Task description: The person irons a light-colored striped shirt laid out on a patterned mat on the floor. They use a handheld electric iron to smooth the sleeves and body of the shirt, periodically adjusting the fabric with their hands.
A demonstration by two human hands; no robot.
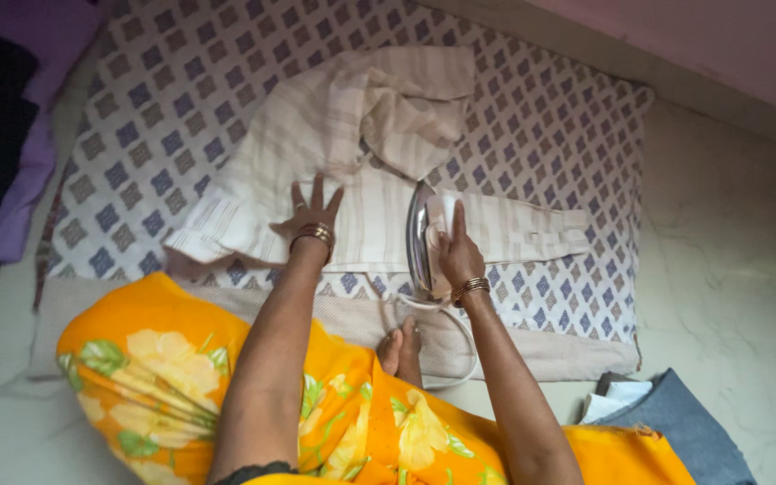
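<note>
On patterned mat (532,117), right hand (456,256) grip around iron (421,238), left hand (312,216) flat, fingers wide, on striped shirt (334,135).

Shirt (352,180) on patterned mat (550,117), iron (424,238) on shirt, folded clothes (675,422) right of mat.

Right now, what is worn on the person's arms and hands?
Both arms are bare, with no sleeves in view. The left hand has gold and dark red bangles at the wrist. The right hand has thinner gold bangles at its wrist. I cannot tell about rings.
</note>
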